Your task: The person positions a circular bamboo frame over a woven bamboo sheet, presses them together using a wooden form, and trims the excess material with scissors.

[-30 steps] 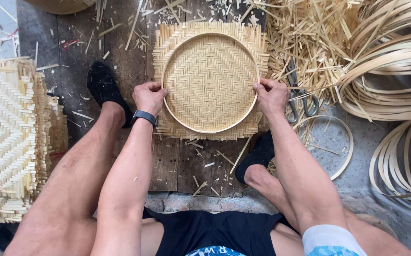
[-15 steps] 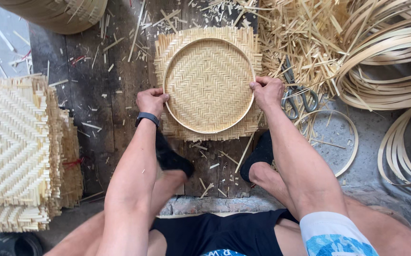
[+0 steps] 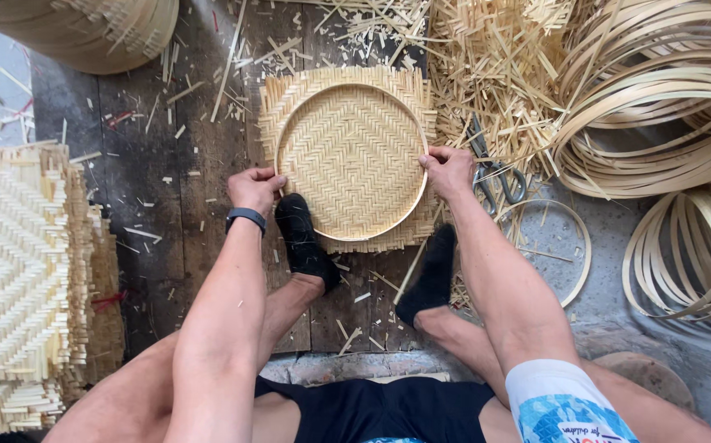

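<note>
A woven bamboo mat [image 3: 352, 156] lies on dark wooden planks with a round bamboo hoop [image 3: 417, 201] pressed into it, shaping a shallow tray. My left hand [image 3: 253, 189], with a dark wristband, grips the hoop's left rim. My right hand [image 3: 447, 170] grips the right rim. My two feet in black socks [image 3: 302, 238] press on the mat's near edge, the left one on the rim, the right one just below it.
A stack of square woven mats [image 3: 19, 271] stands at the left. Coiled bamboo hoops [image 3: 667, 107] pile at the right, a single hoop [image 3: 552, 246] lies on the floor, scissors [image 3: 491, 164] beside my right hand. Loose strips litter the top. Stacked trays [image 3: 85, 33] top left.
My feet have drawn in and both now press at the mat's near edge. My view has shifted slightly; both hands stay on the hoop's rim.
</note>
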